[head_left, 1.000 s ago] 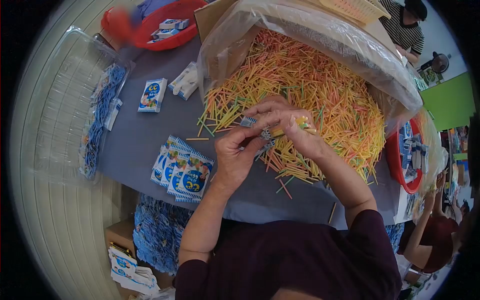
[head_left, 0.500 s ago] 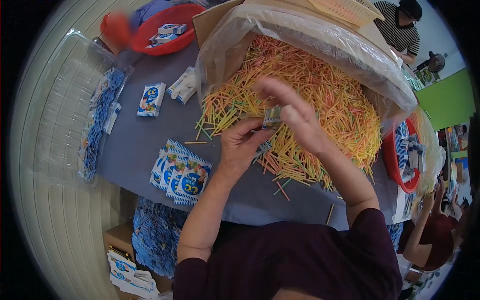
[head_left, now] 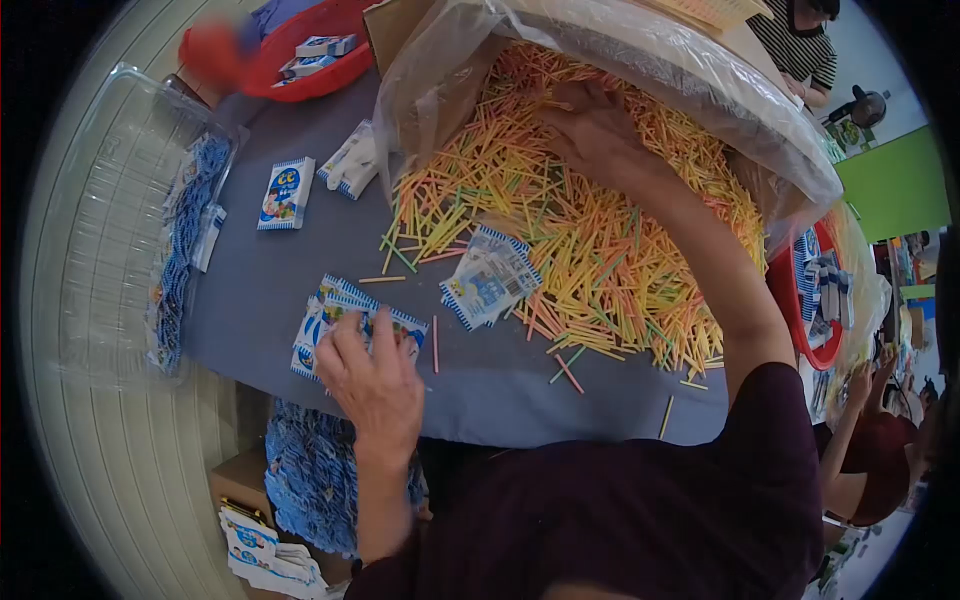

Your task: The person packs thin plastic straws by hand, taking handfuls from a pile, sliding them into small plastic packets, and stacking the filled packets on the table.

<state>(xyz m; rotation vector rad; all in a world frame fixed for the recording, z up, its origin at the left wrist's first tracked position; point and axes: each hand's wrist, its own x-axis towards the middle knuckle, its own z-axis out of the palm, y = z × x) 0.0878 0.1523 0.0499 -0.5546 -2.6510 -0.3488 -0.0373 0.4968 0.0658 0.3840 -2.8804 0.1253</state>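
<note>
My left hand (head_left: 372, 385) is over a group of blue-and-white printed packets (head_left: 312, 335) near the table's front edge. Its fingers are apart, with the tips touching the packets. My right hand (head_left: 598, 135) reaches into a big heap of thin yellow, orange and green sticks (head_left: 640, 260). Its fingertips are partly hidden among them, so what they hold is unclear. Between the hands, several flat packets (head_left: 490, 278) lie overlapping at the heap's edge, with a loose pink stick (head_left: 435, 344) beside them.
A plastic-lined cardboard box (head_left: 680, 50) holds the heap. Filled packets (head_left: 286, 193) lie at the left, near a clear plastic tray (head_left: 100, 260). Red baskets stand at the back left (head_left: 340, 78) and right (head_left: 828, 345). Other people (head_left: 795, 55) are at the right.
My left hand has moved down and left from the middle onto the packets. My right hand has moved up into the heap. The overlapping packets between them now show fully.
</note>
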